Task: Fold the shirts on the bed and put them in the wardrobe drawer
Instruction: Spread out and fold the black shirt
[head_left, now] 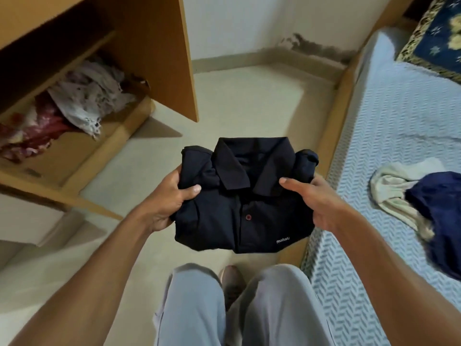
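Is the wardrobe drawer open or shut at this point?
Open. The wardrobe drawer is pulled out over the floor, with the crumpled clothes inside it in view from above.

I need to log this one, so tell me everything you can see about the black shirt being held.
The black polo shirt is folded into a compact rectangle, collar up and away from the person. It looks like soft knit, with one dark red button and small white lettering near its lower edge. The left hand and right hand grip its sides, above the floor.

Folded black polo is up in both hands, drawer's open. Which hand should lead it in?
Left, probably. The open wooden wardrobe drawer lies on the left hand side; the right hand grips the folded black polo shirt on the bed side, farther from it.
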